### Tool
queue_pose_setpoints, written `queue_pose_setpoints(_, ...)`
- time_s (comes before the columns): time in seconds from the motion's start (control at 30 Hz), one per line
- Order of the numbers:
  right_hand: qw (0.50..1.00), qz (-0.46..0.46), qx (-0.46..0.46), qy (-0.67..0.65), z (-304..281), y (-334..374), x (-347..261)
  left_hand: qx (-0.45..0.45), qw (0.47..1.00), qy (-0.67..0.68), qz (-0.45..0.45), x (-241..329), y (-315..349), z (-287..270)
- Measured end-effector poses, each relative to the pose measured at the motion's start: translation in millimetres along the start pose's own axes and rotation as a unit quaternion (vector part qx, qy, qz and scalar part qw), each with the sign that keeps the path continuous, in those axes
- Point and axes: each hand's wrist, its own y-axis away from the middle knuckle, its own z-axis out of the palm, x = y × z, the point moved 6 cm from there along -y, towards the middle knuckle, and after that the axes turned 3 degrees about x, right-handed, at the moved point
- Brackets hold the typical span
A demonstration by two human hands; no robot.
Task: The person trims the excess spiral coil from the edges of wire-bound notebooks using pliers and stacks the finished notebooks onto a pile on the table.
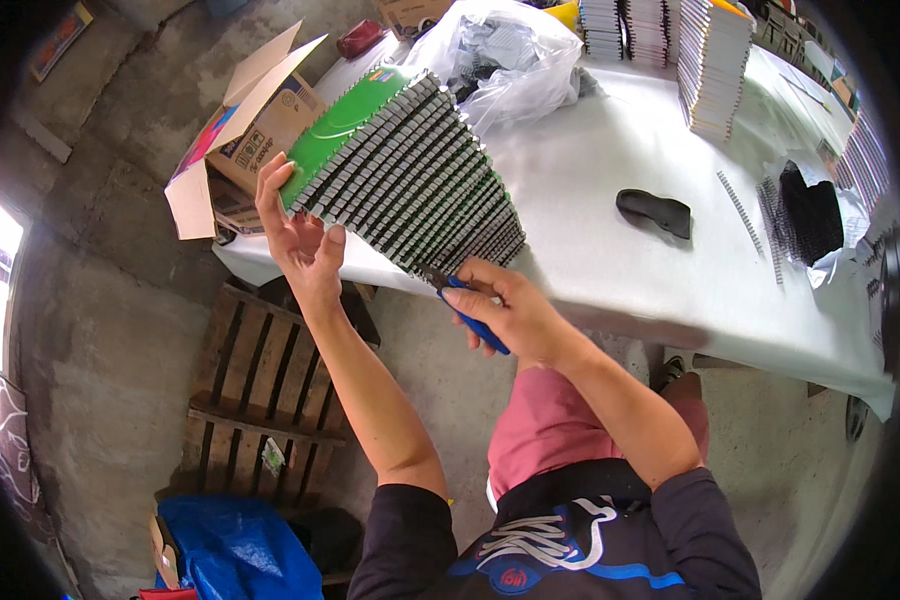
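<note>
A tall stack of wire-bound notebooks with a green top cover stands at the table's near left edge. Its rows of wire spines face me. My left hand cups the stack's left corner, fingertips on the green cover's edge and thumb by the spines. In my right hand are blue-handled pliers, their jaws at the lower ends of the spines near the bottom of the stack. Whether the jaws grip a wire is too small to tell.
An open cardboard box stands left of the stack. Behind it lies a clear plastic bag of dark scraps. More bound stacks, a black sole-shaped object and loose wire strips are on the white-covered table. A wooden pallet is below.
</note>
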Motion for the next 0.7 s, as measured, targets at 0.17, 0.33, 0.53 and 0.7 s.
queue_pose_setpoints(0.17,0.939,-0.235,0.133,0.212,5,8,-7,0.003,1.000,0.008,-0.013,1,-2,2)
queue_pose_setpoints(0.33,0.780,-0.373,0.260,0.431,-1,27,-16,0.009,1.000,0.007,-0.021,0,-2,0)
queue_pose_setpoints(0.53,0.741,-0.419,0.264,0.454,1,25,-17,0.002,1.000,0.010,-0.023,1,-3,-1)
queue_pose_setpoints(0.7,0.744,-0.404,0.254,0.468,4,21,-16,0.002,1.000,0.010,-0.020,-3,-2,-1)
